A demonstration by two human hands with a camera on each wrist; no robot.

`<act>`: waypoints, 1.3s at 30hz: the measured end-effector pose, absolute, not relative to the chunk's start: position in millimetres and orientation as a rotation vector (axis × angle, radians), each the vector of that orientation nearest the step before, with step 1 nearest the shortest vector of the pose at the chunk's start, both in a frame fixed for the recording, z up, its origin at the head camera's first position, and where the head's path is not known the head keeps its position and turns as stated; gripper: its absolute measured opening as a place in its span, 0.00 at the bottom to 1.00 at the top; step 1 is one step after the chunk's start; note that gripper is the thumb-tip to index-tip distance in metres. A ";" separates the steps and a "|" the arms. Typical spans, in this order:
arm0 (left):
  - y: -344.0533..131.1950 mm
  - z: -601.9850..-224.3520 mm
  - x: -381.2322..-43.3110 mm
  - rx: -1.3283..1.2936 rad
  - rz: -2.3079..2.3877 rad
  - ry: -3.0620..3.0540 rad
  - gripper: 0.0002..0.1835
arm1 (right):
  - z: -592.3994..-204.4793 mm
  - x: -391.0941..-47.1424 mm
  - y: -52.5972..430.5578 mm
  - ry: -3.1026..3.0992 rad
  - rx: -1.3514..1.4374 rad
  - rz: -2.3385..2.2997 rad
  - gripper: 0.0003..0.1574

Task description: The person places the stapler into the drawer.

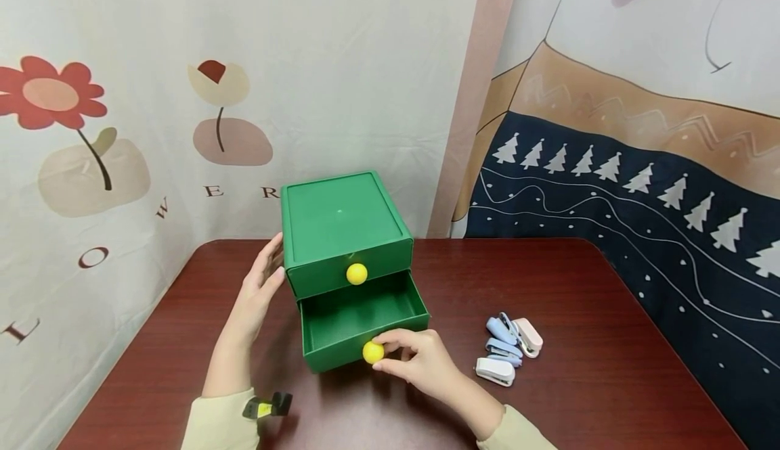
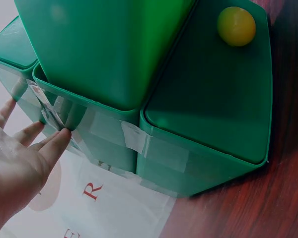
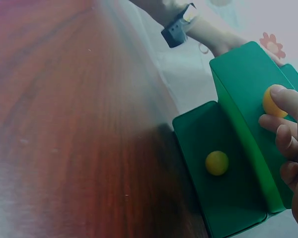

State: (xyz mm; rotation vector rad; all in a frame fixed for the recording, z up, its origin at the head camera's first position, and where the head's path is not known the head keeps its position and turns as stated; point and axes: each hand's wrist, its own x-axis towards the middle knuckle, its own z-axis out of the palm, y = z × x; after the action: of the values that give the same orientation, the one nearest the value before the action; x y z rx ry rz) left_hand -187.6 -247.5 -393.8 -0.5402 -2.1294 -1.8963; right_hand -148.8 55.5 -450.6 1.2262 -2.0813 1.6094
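A green drawer cabinet [image 1: 341, 223] with round yellow knobs stands on the table. Its middle drawer [image 1: 335, 360] is pulled well out, and the green floor inside shows. My right hand [image 1: 420, 362] pinches that drawer's yellow knob [image 1: 373, 352] between thumb and fingers. The top drawer is closed, its knob [image 1: 357, 274] free. In the left wrist view, the bottom drawer [image 2: 213, 89] is closed too; the pulled-out one hides it in the head view. My left hand [image 1: 250, 304] rests its extended fingertips against the cabinet's left side, where clear tape [image 2: 135, 136] runs across the tiers.
To the right of the cabinet lies a cluster of several small staplers, among them a white one [image 1: 495, 371], a pale pink one [image 1: 529, 338] and a light blue one [image 1: 501, 330]. Behind the dark red table [image 1: 579, 301] hangs a printed curtain [image 1: 365, 64].
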 end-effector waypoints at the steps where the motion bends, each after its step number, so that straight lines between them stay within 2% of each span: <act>1: -247.5 -394.0 -187.8 -0.540 -1.896 -2.130 0.29 | -451.1 -147.1 56.6 -2.075 1.237 1.598 0.18; 12: -247.7 -395.1 -188.3 -0.546 -1.894 -2.119 0.29 | -453.6 -131.3 66.5 -2.023 1.342 1.462 0.23; 19: -248.0 -395.5 -188.3 -0.544 -1.896 -2.116 0.29 | -438.2 -119.6 69.4 -2.009 1.376 1.491 0.24; 33: -247.2 -395.2 -188.4 -0.544 -1.897 -2.119 0.29 | -428.6 -118.6 88.1 -1.982 1.388 1.529 0.22; 39: -247.0 -394.9 -188.0 -0.544 -1.898 -2.122 0.29 | -428.1 -124.9 106.2 -1.803 1.380 1.435 0.15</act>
State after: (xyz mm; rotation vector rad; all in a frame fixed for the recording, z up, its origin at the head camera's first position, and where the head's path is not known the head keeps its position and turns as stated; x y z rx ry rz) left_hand -188.0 -247.0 -394.9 -0.5444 -2.1225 -1.8976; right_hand -124.9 106.2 -428.1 1.3801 -1.8026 1.4354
